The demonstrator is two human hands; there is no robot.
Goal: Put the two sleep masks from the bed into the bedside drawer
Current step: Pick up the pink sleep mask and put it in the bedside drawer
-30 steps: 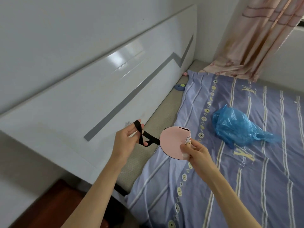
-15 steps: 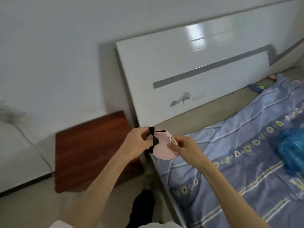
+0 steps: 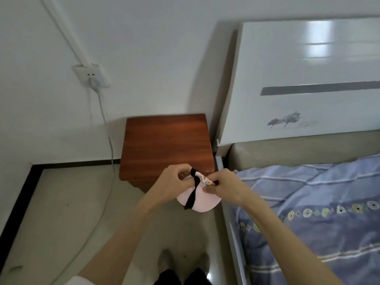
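Observation:
A pink sleep mask (image 3: 202, 200) with a black strap (image 3: 192, 194) hangs folded between my hands, over the floor in front of the bedside cabinet (image 3: 165, 145). My left hand (image 3: 173, 185) pinches its top left edge and the strap. My right hand (image 3: 223, 187) pinches the top right edge. The cabinet is reddish-brown wood, seen from above; its drawer front is hidden below my hands. A second mask is not in sight.
The bed with a blue striped sheet (image 3: 320, 202) fills the right side, its white headboard (image 3: 304, 79) behind it. A wall socket (image 3: 91, 76) with a cable (image 3: 107, 130) trailing to the floor sits left of the cabinet. My feet (image 3: 183, 262) stand on the floor.
My view has swung left from the bed to the cabinet and floor. My hands have come together and folded the mask, with the strap gathered against it.

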